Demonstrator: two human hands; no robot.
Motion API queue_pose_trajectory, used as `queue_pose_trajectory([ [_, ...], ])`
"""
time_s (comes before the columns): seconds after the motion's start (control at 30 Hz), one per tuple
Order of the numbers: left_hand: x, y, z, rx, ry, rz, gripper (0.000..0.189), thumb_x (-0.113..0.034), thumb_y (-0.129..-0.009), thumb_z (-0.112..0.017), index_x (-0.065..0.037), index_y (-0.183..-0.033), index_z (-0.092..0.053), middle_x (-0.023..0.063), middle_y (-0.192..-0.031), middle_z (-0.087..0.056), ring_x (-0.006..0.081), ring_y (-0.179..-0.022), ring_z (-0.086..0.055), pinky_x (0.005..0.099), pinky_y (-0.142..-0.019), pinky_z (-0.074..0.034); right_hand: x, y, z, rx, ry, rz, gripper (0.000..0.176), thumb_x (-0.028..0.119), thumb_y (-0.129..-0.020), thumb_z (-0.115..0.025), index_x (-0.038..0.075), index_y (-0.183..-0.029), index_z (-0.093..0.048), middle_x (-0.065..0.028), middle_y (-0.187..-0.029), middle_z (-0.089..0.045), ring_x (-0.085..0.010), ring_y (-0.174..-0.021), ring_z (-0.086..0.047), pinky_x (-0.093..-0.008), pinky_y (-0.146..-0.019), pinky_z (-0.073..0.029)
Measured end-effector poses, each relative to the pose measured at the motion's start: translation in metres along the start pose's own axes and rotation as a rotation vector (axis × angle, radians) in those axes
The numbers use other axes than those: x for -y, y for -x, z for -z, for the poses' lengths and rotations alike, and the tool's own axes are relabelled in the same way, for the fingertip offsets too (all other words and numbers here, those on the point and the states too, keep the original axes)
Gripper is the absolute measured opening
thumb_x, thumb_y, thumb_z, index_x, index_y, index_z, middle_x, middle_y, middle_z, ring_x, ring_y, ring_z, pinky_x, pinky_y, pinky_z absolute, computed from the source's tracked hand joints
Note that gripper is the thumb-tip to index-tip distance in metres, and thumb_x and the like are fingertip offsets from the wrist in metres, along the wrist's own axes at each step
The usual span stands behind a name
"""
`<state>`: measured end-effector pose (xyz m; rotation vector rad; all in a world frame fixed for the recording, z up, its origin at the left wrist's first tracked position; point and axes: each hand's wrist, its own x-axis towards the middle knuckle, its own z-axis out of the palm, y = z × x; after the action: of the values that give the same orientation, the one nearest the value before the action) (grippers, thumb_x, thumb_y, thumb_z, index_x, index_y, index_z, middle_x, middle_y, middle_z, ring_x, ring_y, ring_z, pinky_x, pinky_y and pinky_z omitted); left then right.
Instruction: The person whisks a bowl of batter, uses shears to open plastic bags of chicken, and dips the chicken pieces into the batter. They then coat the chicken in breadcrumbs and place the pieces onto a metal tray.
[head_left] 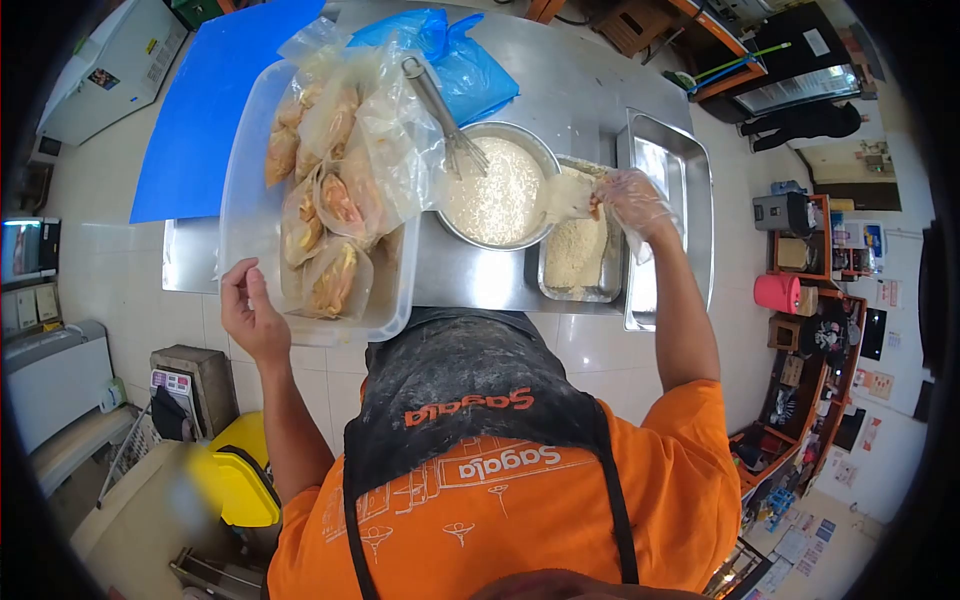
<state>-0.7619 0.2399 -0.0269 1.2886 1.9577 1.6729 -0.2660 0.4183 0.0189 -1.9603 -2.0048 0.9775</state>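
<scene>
My right hand, in a clear plastic glove, has its fingers closed on a pale, flour-coated piece with a small reddish-brown spot. The piece is over the bowl's right rim and the far part of a metal tray of beige breading. Left of the tray stands a round metal bowl of pale batter, with a wire whisk leaning in it. My bare left hand is beside the near-left corner of a clear plastic tub, fingers loosely curled and thumb apart. Inside the tub lie several plastic bags of raw chicken pieces.
Behind the tub and bowl lie a blue plastic bag and a blue sheet. An oblong steel pan stands right of the breading tray. On the floor to the left is a yellow bin; a person in dark clothes is far right.
</scene>
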Motion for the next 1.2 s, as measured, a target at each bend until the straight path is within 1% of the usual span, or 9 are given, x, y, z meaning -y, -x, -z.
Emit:
queue_pose_trajectory([
  [0.2, 0.0, 0.001, -0.004, -0.103, 0.036, 0.01, 0.016, -0.01, -0.101, -0.054, 0.0, -0.107, -0.065, -0.0012, -0.081, -0.053, 0.0059, -0.071, -0.045, 0.0203, -0.062, -0.037, 0.026, 0.022, 0.041, -0.014, 0.37, -0.029, 0.023, 0.022, -0.091, -0.063, 0.0, -0.087, -0.066, -0.0135, -0.073, -0.065, -0.023, -0.066, -0.061, -0.0395, -0.067, -0.049],
  [0.3, 0.004, 0.001, -0.001, -0.108, -0.008, -0.006, 0.016, -0.01, -0.101, -0.053, 0.0, -0.106, -0.065, -0.0022, -0.078, -0.051, 0.005, -0.068, -0.042, 0.0205, -0.06, -0.035, -0.023, 0.024, 0.009, -0.077, 0.827, 0.436, 0.021, 0.021, -0.093, -0.059, 0.001, -0.09, -0.063, -0.0151, -0.077, -0.065, -0.0273, -0.068, -0.063, -0.044, -0.069, -0.052],
  [0.37, 0.005, 0.002, 0.0, -0.11, -0.035, -0.001, 0.016, -0.01, -0.102, -0.053, 0.0, -0.104, -0.065, -0.0032, -0.076, -0.05, 0.004, -0.065, -0.039, 0.0205, -0.057, -0.033, -0.044, 0.029, -0.025, 0.178, 1.001, 0.436, 0.023, 0.023, -0.096, -0.051, 0.003, -0.096, -0.062, -0.017, -0.082, -0.066, -0.0323, -0.072, -0.065, -0.0475, -0.072, -0.053],
  [0.43, 0.005, 0.001, -0.001, -0.118, -0.052, 0.006, 0.017, -0.011, -0.102, -0.053, 0.0, -0.103, -0.065, -0.0042, -0.074, -0.049, 0.0029, -0.063, -0.037, 0.0205, -0.055, -0.03, -0.063, 0.029, -0.043, 0.391, 0.929, 0.313, 0.022, 0.018, -0.094, -0.049, -0.001, -0.098, -0.061, -0.0173, -0.082, -0.068, -0.0298, -0.075, -0.067, -0.0446, -0.078, -0.054],
  [0.67, 0.005, -0.001, -0.002, -0.124, -0.069, 0.02, 0.016, -0.014, -0.102, -0.055, -0.002, -0.101, -0.066, -0.0062, -0.071, -0.045, 0.0016, -0.06, -0.034, 0.0203, -0.052, -0.026, -0.103, -0.016, -0.026, 0.071, 0.273, 0.044, 0.036, 0.015, -0.087, -0.057, 0.003, -0.121, -0.062, -0.0233, -0.119, -0.064, -0.0357, -0.112, -0.062, -0.0418, -0.097, -0.048],
  [0.8, 0.007, -0.002, -0.002, -0.094, -0.082, 0.014, 0.016, -0.014, -0.102, -0.055, -0.003, -0.1, -0.066, -0.0068, -0.07, -0.044, 0.0018, -0.059, -0.034, 0.0209, -0.051, -0.026, -0.145, -0.056, -0.046, 0.183, 0.432, 0.196, 0.047, 0.009, -0.075, -0.063, -0.001, -0.12, -0.062, -0.0259, -0.123, -0.062, -0.0343, -0.118, -0.06, -0.0388, -0.103, -0.046],
  [0.9, 0.007, -0.003, -0.003, -0.093, -0.103, -0.008, 0.017, -0.015, -0.103, -0.054, -0.003, -0.1, -0.066, -0.0066, -0.069, -0.043, 0.0021, -0.059, -0.033, 0.0211, -0.051, -0.025, -0.153, -0.054, -0.068, 0.388, 0.655, 0.082, 0.049, 0.008, -0.084, -0.055, -0.002, -0.131, -0.051, -0.0278, -0.125, -0.06, -0.0398, -0.114, -0.061, -0.0418, -0.1, -0.048],
  [1.03, 0.0, -0.001, -0.003, -0.1, -0.106, 0.001, 0.018, -0.016, -0.103, -0.054, -0.003, -0.1, -0.066, -0.0062, -0.066, -0.042, 0.0023, -0.058, -0.034, 0.0212, -0.051, -0.025, -0.148, -0.055, -0.078, 0.248, 0.69, 0.08, 0.047, 0.008, -0.08, -0.061, -0.004, -0.126, -0.057, -0.0287, -0.126, -0.06, -0.039, -0.116, -0.062, -0.0408, -0.099, -0.05],
  [1.2, 0.003, -0.001, -0.002, -0.111, -0.098, -0.005, 0.019, -0.017, -0.103, -0.053, -0.002, -0.1, -0.065, -0.0061, -0.065, -0.042, 0.0022, -0.057, -0.034, 0.0212, -0.051, -0.026, -0.176, -0.077, -0.072, 0.254, 0.398, -0.081, 0.045, 0.006, -0.075, -0.065, -0.001, -0.119, -0.063, -0.0273, -0.114, -0.066, -0.0391, -0.107, -0.066, -0.0419, -0.091, -0.053],
])
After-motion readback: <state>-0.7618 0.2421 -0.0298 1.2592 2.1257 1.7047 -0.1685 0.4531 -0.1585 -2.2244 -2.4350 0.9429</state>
